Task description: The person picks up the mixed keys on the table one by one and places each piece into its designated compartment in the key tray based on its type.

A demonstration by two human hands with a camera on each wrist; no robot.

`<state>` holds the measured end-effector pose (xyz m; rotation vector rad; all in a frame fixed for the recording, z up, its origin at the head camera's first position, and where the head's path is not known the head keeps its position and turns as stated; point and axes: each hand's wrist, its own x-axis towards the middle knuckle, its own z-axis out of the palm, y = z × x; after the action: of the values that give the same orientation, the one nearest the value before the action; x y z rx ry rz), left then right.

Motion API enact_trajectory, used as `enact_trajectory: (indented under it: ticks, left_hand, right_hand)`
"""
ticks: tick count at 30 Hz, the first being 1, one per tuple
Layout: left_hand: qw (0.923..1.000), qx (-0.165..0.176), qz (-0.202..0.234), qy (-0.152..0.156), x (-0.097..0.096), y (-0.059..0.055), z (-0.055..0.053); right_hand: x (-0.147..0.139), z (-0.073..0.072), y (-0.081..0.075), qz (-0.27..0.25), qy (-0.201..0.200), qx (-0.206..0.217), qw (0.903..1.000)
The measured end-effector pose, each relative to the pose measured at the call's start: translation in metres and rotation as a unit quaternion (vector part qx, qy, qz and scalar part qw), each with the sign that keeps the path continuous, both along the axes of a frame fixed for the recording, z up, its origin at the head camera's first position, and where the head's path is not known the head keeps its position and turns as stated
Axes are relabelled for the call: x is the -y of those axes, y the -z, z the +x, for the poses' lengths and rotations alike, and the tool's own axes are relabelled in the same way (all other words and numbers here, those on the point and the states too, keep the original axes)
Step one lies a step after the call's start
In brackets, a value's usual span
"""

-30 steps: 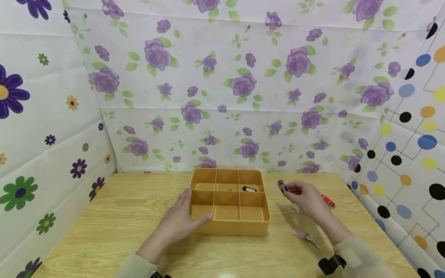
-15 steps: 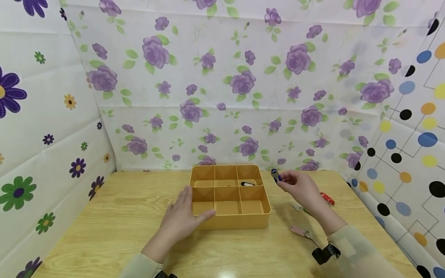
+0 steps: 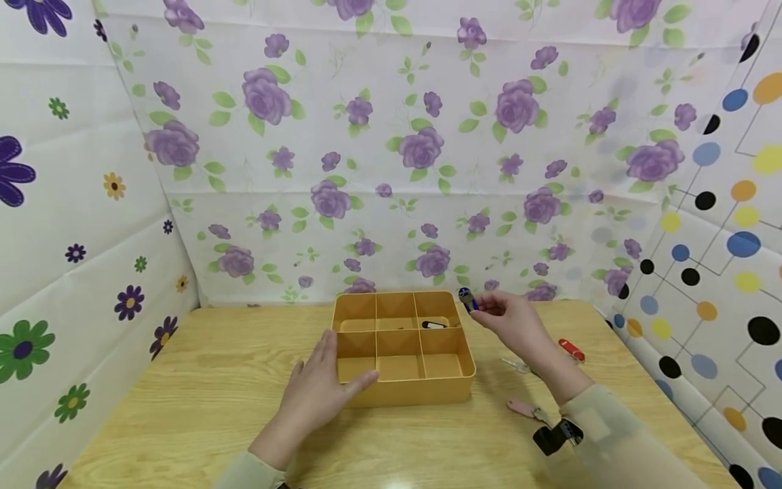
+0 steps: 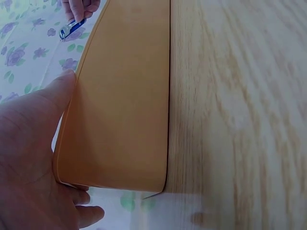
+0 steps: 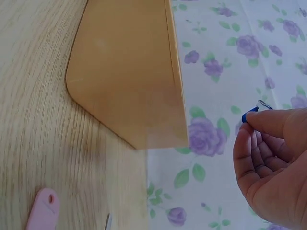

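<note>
My right hand (image 3: 510, 322) pinches a key with a blue tag (image 3: 467, 299) between thumb and fingers, raised near the back right corner of a tan box (image 3: 409, 392) with several compartments. In the left wrist view the key's metal head (image 4: 64, 33) shows below the fingers. The right wrist view shows mostly the blue tag (image 5: 248, 115). My left hand (image 3: 314, 387) rests against the box's front left corner, thumb over the front rim and fingers along the left side. A black-and-white tag (image 3: 434, 325) lies in the back right compartment.
Right of the box, on the wooden table (image 3: 201, 380), lie a red tag (image 3: 571, 350), a silver key (image 3: 515, 365) and a pink tag (image 3: 520, 407) with a key, partly behind the right wrist camera (image 3: 552, 438). Patterned cloth (image 3: 391, 156) hangs behind.
My right hand has carried the blue-tagged key up and leftward, closer to the box's back right corner. The left hand stays at the box, and the view has shifted slightly.
</note>
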<state>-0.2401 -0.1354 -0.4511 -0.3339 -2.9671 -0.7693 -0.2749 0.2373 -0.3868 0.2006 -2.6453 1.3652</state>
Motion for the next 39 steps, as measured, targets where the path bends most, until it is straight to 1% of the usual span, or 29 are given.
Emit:
enact_trajectory:
  ticks: [6, 13, 17, 24, 27, 30, 34, 39]
  left_hand:
    - [1.0000, 0.001, -0.003, -0.001, -0.001, 0.000, 0.001]
    - [1.0000, 0.005, 0.001, -0.005, 0.000, 0.001, 0.003]
    - [1.0000, 0.005, 0.003, -0.005, 0.001, 0.004, 0.004]
    - [1.0000, 0.001, 0.005, -0.008, 0.001, 0.003, 0.002]
    - [0.9999, 0.004, 0.011, -0.007, 0.001, 0.004, 0.001]
    - [0.9998, 0.005, 0.016, -0.007, 0.001, 0.004, 0.001]
    - [0.9998, 0.005, 0.020, -0.003, 0.001, 0.006, 0.001]
    - [0.9997, 0.000, 0.023, -0.005, 0.002, 0.004, 0.001]
  right_hand:
    - [0.008, -0.001, -0.001, -0.007, -0.007, -0.006, 0.9999]
    - [0.018, -0.003, -0.007, -0.021, -0.015, 0.008, 0.9996]
    - [0.025, -0.003, -0.010, -0.020, -0.020, 0.017, 0.9995]
    - [0.035, -0.006, -0.016, -0.017, -0.051, 0.008, 0.9985]
    - [0.038, -0.007, -0.016, -0.019, -0.060, 0.010, 0.9980]
    - [0.042, -0.010, -0.015, -0.017, -0.065, 0.013, 0.9977]
    - [0.049, -0.015, -0.014, -0.003, -0.071, 0.016, 0.9973]
    - [0.063, -0.022, -0.021, 0.015, -0.081, 0.017, 0.9965]
